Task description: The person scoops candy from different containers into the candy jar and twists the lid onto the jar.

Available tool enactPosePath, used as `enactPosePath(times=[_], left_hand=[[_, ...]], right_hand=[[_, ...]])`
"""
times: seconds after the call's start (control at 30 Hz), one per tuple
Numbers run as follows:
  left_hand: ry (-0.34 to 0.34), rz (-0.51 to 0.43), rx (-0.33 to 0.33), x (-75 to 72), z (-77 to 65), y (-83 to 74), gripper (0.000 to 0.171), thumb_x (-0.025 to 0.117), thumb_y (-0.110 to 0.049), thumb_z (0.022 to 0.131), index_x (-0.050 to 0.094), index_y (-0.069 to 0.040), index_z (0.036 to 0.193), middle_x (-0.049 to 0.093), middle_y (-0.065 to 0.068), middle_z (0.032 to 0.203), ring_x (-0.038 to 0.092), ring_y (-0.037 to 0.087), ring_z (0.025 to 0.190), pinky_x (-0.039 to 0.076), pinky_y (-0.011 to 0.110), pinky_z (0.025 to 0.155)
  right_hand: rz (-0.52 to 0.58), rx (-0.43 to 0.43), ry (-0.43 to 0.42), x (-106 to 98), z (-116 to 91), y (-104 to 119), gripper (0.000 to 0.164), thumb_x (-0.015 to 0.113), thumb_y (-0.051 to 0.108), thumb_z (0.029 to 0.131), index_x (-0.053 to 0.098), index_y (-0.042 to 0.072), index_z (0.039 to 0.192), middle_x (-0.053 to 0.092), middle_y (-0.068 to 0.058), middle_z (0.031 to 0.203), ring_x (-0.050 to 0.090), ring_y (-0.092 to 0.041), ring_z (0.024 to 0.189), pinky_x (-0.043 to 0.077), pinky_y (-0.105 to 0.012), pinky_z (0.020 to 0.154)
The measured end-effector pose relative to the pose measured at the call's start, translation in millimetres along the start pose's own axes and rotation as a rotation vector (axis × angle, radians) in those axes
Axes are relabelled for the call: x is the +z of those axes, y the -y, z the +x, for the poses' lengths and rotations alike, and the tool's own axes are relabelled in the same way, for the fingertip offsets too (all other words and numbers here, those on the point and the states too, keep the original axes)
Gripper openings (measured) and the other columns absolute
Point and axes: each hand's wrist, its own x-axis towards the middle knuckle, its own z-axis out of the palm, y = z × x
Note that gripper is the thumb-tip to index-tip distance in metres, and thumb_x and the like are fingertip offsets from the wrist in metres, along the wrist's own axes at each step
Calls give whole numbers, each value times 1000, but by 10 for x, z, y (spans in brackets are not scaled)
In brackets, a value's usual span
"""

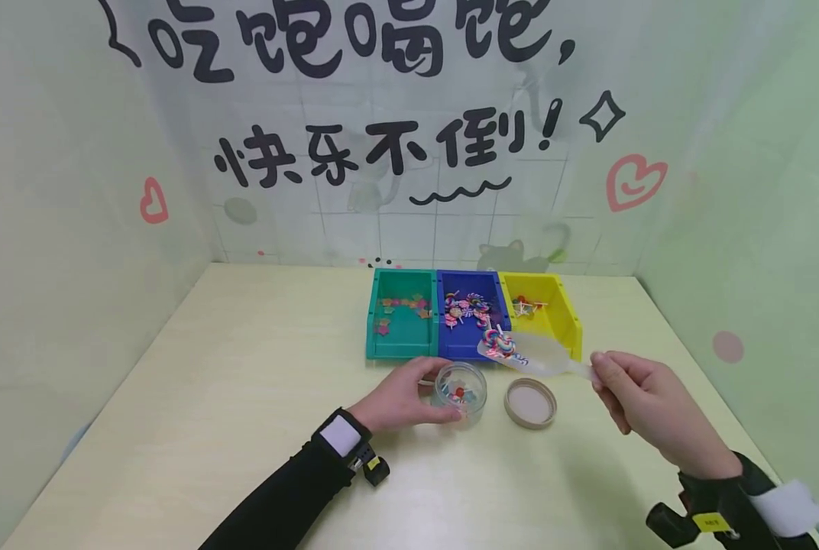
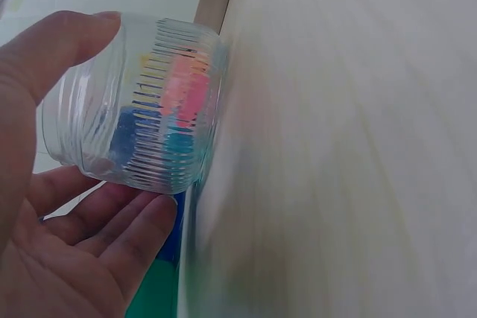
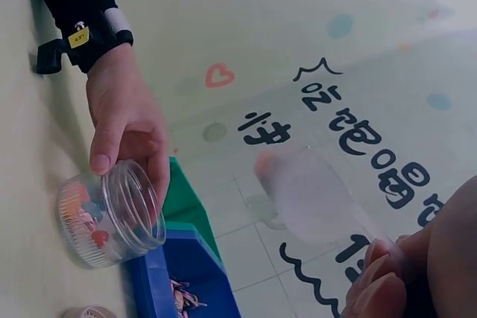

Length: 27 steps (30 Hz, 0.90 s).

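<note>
My left hand point(image 1: 406, 397) grips a clear ribbed jar point(image 1: 474, 393), its thumb and fingers on opposite sides. The jar is uncapped and stands on the table; small colourful pieces lie at its bottom. In the left wrist view the thumb lies near the rim of the jar point(image 2: 141, 102). My right hand point(image 1: 650, 405) pinches the handle of a translucent spoon point(image 1: 547, 355). Several striped swirl-lollipop charms point(image 1: 500, 342) lie on its bowl, above the front edge of the blue bin point(image 1: 461, 351). The right wrist view shows the spoon point(image 3: 313, 191) blurred, its load mostly hidden.
A round lid point(image 1: 530, 403) lies right of the jar. Behind stand joined bins: green point(image 1: 403, 340) with star-like pieces, blue with more swirl lollipops, yellow point(image 1: 554, 305) with small stick lollipops. A printed curtain point(image 1: 396, 221) hangs behind the table point(image 1: 244, 344).
</note>
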Motion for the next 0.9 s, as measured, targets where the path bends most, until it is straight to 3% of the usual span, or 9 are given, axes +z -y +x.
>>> enactPosePath(times=[0.3, 0.73, 0.9], left_hand=[[5, -7, -15, -18, -4, -16, 82, 93, -39, 89, 56, -12, 158, 63, 6, 145, 62, 26, 137, 55, 44, 117], [8, -14, -17, -16, -12, -24, 82, 93, -38, 89, 56, -12, 157, 63, 5, 144, 62, 25, 136, 55, 43, 117], [12, -20, -25, -19, -18, -29, 82, 93, -38, 89, 56, -12, 157, 63, 5, 145, 62, 25, 137, 54, 43, 118]], right_hand=[[-62, 27, 87, 103, 47, -4, 40, 52, 36, 118, 62, 5, 94, 49, -1, 66, 50, -21, 54, 42, -32, 52], [-167, 88, 120, 228, 155, 70, 45, 58, 46, 114, 62, 9, 89, 47, -1, 64, 51, -21, 54, 39, -31, 52], [-177, 69, 114, 249, 168, 132, 46, 59, 45, 114, 60, 9, 85, 47, -1, 63, 52, -21, 54, 38, -30, 52]])
